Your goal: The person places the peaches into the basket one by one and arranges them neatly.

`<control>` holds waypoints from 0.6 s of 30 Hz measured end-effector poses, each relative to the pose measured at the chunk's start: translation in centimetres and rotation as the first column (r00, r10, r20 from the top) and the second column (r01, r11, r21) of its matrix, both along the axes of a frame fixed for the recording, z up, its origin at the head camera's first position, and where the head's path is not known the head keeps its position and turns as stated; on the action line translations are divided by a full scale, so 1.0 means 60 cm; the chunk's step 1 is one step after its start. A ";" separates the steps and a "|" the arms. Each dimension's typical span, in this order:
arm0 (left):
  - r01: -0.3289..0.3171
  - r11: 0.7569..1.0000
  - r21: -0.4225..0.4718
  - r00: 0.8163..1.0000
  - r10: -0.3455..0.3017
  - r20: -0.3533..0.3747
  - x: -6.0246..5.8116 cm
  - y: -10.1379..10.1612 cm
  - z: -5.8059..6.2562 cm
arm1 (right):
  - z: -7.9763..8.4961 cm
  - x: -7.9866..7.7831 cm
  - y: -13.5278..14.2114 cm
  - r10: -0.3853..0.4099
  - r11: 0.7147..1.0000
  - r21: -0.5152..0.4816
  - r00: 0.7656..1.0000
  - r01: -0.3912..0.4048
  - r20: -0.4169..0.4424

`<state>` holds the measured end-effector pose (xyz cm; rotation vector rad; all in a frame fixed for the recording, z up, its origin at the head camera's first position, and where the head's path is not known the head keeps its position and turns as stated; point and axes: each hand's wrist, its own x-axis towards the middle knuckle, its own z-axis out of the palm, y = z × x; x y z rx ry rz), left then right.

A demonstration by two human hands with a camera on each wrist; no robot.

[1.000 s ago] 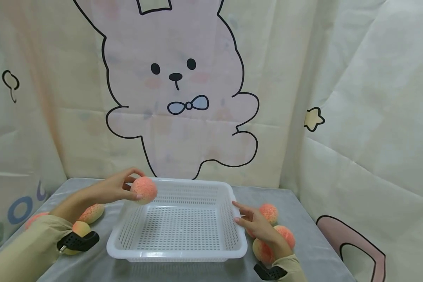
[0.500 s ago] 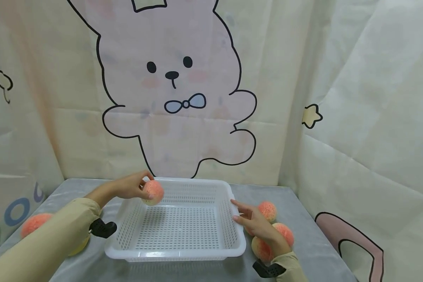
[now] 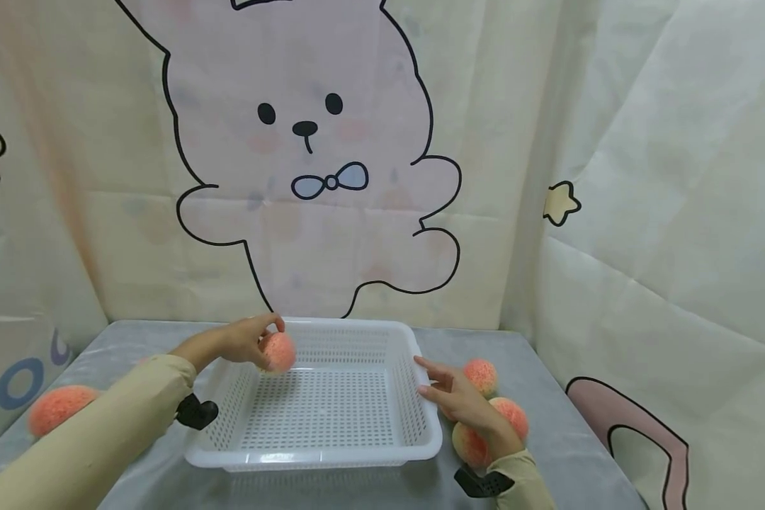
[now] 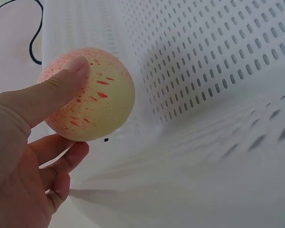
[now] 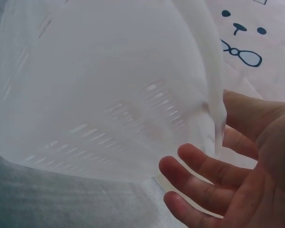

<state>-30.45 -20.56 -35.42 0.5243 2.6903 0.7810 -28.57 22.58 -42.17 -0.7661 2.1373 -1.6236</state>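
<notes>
My left hand (image 3: 245,342) holds a pink and yellow peach (image 3: 278,353) just inside the left side of a white plastic basket (image 3: 319,457). In the left wrist view, the thumb lies across the peach (image 4: 107,95) while fingers support it from below; the perforated basket floor shows beyond. At the opposite side, my right hand (image 3: 465,400) grips the basket's right rim. Seen from the right wrist, several of its fingers (image 5: 194,183) curl by the outer wall, and another digit passes behind the rim (image 5: 216,85).
Close to the right hand lie more peaches (image 3: 481,375), partly hidden by it. Another pink-orange peach (image 3: 60,409) is on the left, partly covered by the left sleeve (image 3: 115,432). A grey cloth (image 3: 567,453) covers the table, with printed curtains (image 3: 484,106) behind and beside it.
My left hand has carried the peach right and slightly lower, into the basket's left side. Its sleeve now covers fruit that showed on the left. The right hand keeps its place on the rim.
</notes>
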 end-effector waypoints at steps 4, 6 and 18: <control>-0.009 0.993 -0.121 0.999 0.004 -0.043 0.002 0.007 -0.005 | -0.002 0.001 0.001 0.002 1.000 0.003 1.000 -0.002 -0.003; -0.015 0.986 -0.165 0.998 0.004 -0.063 0.004 0.009 -0.008 | -0.003 0.001 0.000 0.000 1.000 0.006 1.000 0.000 -0.004; -0.035 0.965 -0.261 0.993 0.004 -0.117 0.004 0.024 -0.016 | 0.001 0.000 -0.001 -0.023 1.000 0.020 1.000 0.022 0.008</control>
